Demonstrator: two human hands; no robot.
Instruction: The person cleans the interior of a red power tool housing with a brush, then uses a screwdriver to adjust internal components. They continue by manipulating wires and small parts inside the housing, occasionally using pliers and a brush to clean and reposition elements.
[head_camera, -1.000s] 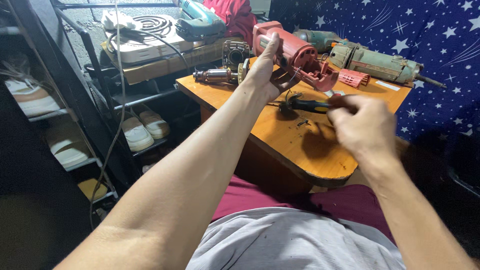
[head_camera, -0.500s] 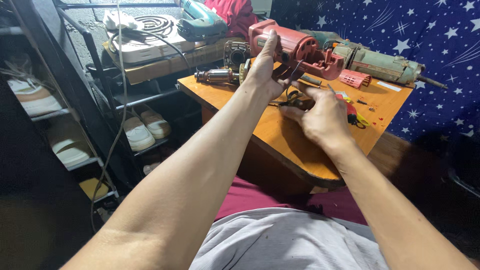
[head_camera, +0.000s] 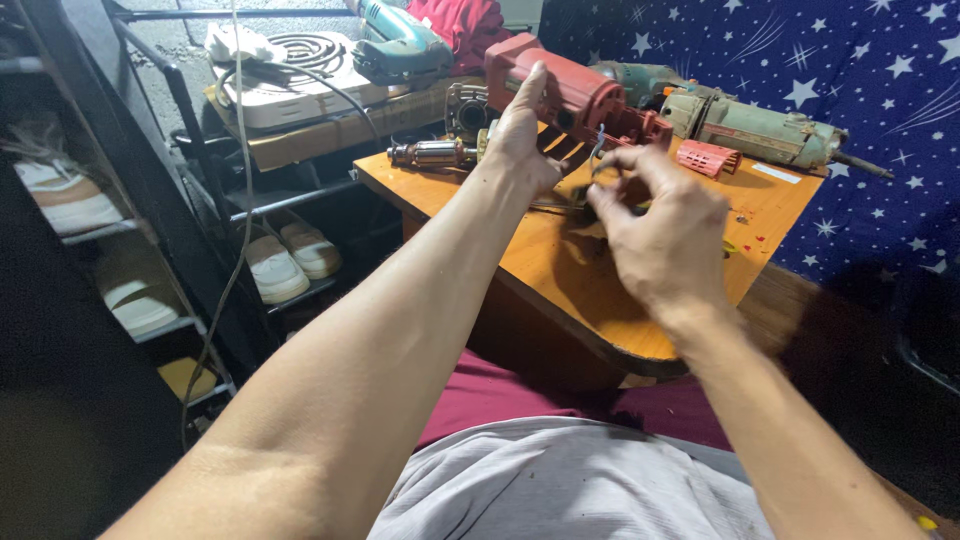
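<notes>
My left hand (head_camera: 525, 135) grips a red power-tool housing (head_camera: 580, 95) and holds it above the small orange wooden table (head_camera: 570, 280). My right hand (head_camera: 660, 235) hovers just right of it, its fingertips pinched on thin wires (head_camera: 598, 150) that hang from the housing's open end. What lies under my right hand is hidden. A motor armature (head_camera: 425, 153) rests on the table's far left corner. A small red vented cover (head_camera: 708, 158) lies on the table to the right.
A worn green power tool (head_camera: 750, 120) lies along the table's far edge. Behind it stand a teal power tool (head_camera: 400, 40), a white coil hotplate (head_camera: 300, 70) and red cloth. A dark metal rack with shoes (head_camera: 290, 255) stands left. A blue star-patterned fabric (head_camera: 860, 120) hangs right.
My right hand moved from the table's surface up toward the housing and took hold of the wires. My left hand raised the red housing slightly.
</notes>
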